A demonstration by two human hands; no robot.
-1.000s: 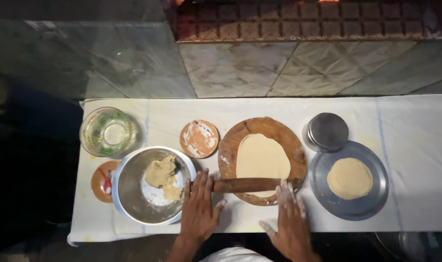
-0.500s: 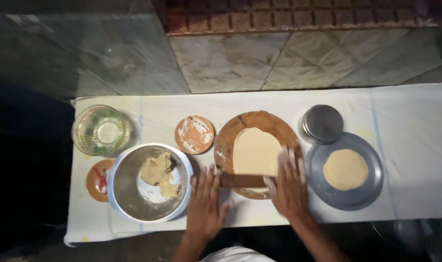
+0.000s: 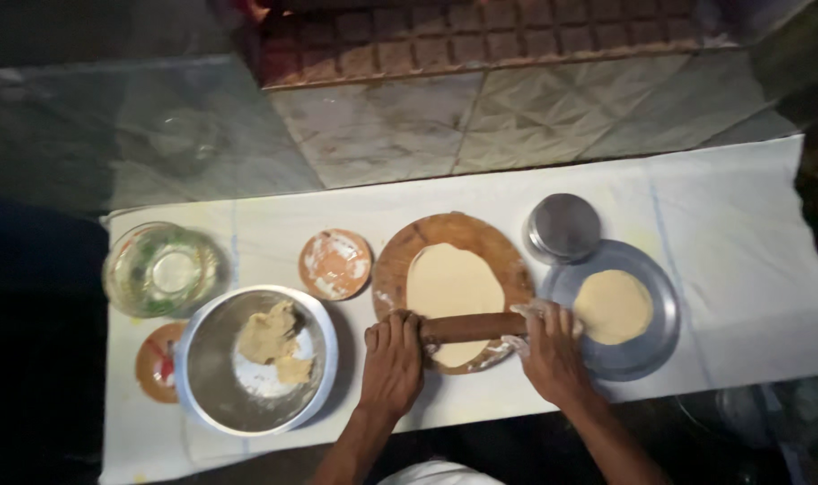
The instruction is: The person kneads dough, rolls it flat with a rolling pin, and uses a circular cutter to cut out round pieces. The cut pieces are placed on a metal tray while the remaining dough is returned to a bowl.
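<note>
A flat disc of rolled dough (image 3: pixel 452 286) lies on a round wooden board (image 3: pixel 452 235). Across the near part of the dough lies a wooden rolling pin (image 3: pixel 472 327). My left hand (image 3: pixel 392 359) presses on the pin's left end with its fingers curled over it. The pin's right end is under my right hand (image 3: pixel 549 346), which is dusted with flour.
A steel plate (image 3: pixel 647 350) with a finished dough disc (image 3: pixel 613 305) sits right of the board, a steel lidded tin (image 3: pixel 562 227) behind it. Left are a steel bowl (image 3: pixel 211 395) with dough lumps, a floured brown saucer (image 3: pixel 335 263), a glass bowl (image 3: pixel 160 268) and a small dish (image 3: pixel 156 364).
The rolling pin went forward over the dough and has come back toward me, both hands with it. The camera view has shifted and tilted.
</note>
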